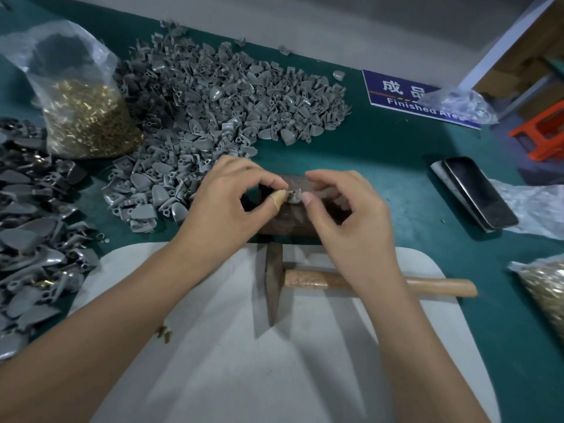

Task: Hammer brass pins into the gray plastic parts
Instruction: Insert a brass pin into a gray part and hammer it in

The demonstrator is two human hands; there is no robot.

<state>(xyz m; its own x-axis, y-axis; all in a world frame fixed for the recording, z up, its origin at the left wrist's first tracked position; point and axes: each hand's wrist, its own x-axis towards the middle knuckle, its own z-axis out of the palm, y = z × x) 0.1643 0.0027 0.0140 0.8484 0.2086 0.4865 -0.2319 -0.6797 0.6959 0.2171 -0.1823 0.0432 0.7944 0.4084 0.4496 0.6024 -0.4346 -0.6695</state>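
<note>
Now, from the bag of brass pins (88, 123), past the heap of gray parts (225, 96), the left hand (232, 203) and right hand (341, 215) together pinch one gray part (293, 196) on the block (293, 221); seat the pin straight before lifting the hammer (305, 282).

A green-topped workbench (381, 148) carries everything. At its far middle sprawls a heap of gray plastic parts (225, 99); a darker pile of parts (33, 227) lies at the left edge. Between them stands a clear bag of brass pins (88, 120). A brown metal block (293, 221) sits at the centre, and nearer — on a white pad (274, 361) — lies a wooden-handled hammer (305, 279). To the right lie a phone (479, 193), crumpled clear plastic (537, 209), a second bag of pins (546, 288) and a blue "Finished Area" sign (396, 93).
</note>
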